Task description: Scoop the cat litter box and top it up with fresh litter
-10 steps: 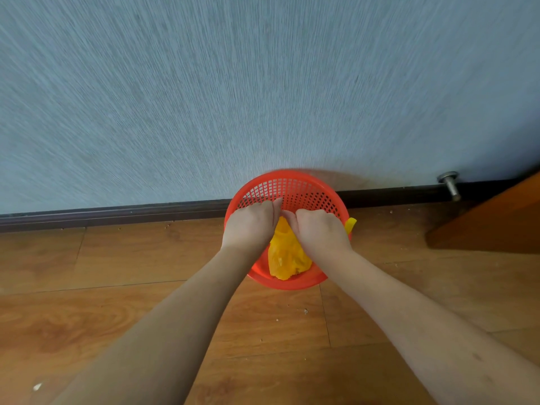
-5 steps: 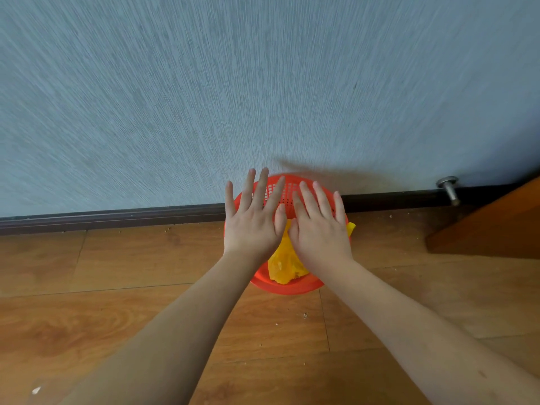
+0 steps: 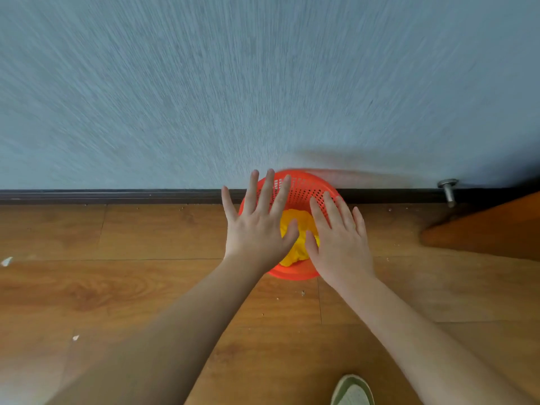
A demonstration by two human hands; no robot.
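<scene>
Hovering over a red perforated basket (image 3: 304, 190), both hands are spread flat with straight fingers, palms down, grasping nothing. The left hand (image 3: 257, 229) is over the basket's left side, its fingertips reaching past the far rim toward the wall; the right hand (image 3: 340, 244) is over the right and near part of the basket, a little nearer to the camera than the left. Whether either palm touches the basket cannot be told from this view. The basket stands on the wooden floor (image 3: 117, 287), pushed up against the dark skirting board (image 3: 117, 196) at the foot of a pale blue-grey textured wall (image 3: 233, 83). Inside it lies a crumpled yellow bag (image 3: 299, 244), showing in the gap between the two thumbs. No litter box is in view. Far to the right, a metal doorstop (image 3: 448, 190) juts from the skirting board, and beside it the edge of an orange-brown wooden door (image 3: 491, 229) enters from the right. Small pale crumbs (image 3: 75, 337) are scattered over the floorboards, more of them to the left. At the near edge, right of centre, the toe of a light green shoe (image 3: 352, 390) shows.
</scene>
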